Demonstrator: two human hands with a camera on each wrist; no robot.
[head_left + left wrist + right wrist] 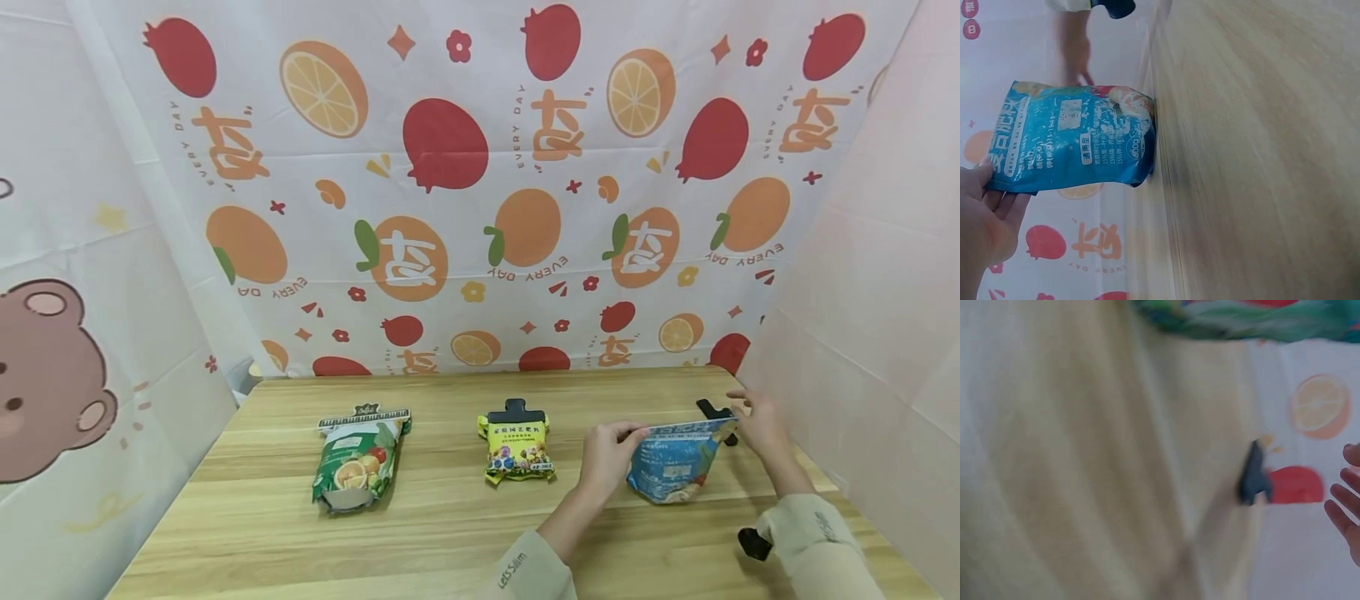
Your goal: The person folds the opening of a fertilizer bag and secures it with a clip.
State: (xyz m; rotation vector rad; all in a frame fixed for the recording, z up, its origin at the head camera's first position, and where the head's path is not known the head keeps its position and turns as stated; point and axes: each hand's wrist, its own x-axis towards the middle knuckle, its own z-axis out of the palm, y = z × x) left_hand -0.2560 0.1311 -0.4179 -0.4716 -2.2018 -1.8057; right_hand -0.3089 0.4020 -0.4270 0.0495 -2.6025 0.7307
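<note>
A blue plastic bag [673, 467] with white print stands on the right part of the wooden table, tilted a little. My left hand [607, 457] pinches its upper left corner between thumb and fingers, as the left wrist view also shows with the hand [991, 222] at the bag's top edge. Beside the bag's upper right corner is my right hand [763, 427]; in the right wrist view its fingers [1346, 499] are spread and hold nothing. A black clip [707, 408] lies on the table behind that corner, near the right hand.
At the left of the table [247, 500] lies a green bag [352, 462] with a wide clip [367, 417] across its top. In the middle lies a yellow bag [519, 450] with a black clip [516, 414] on it. A printed curtain [465, 225] hangs behind.
</note>
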